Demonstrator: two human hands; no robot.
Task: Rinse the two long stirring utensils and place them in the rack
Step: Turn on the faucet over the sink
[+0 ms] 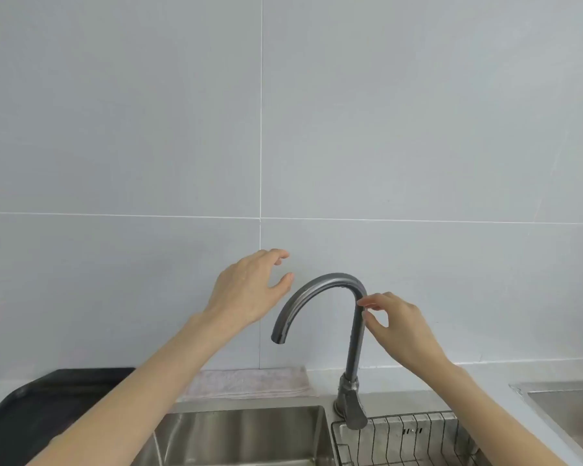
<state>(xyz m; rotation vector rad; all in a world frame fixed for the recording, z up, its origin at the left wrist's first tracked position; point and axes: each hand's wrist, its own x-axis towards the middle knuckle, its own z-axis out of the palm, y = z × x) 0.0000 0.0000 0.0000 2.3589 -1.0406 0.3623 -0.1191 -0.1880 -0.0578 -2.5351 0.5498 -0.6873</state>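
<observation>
Raised left hand beside the faucet, fingers released, right hand with loosely curved fingers touching the faucet's upright neck, not grasping, wire rack below, just right of the sink basin.

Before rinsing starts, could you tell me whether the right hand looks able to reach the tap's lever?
Probably yes: the right hand is at the tap's neck, directly above the lever, and nothing shows between them; the wire rack sits beside it.
</observation>
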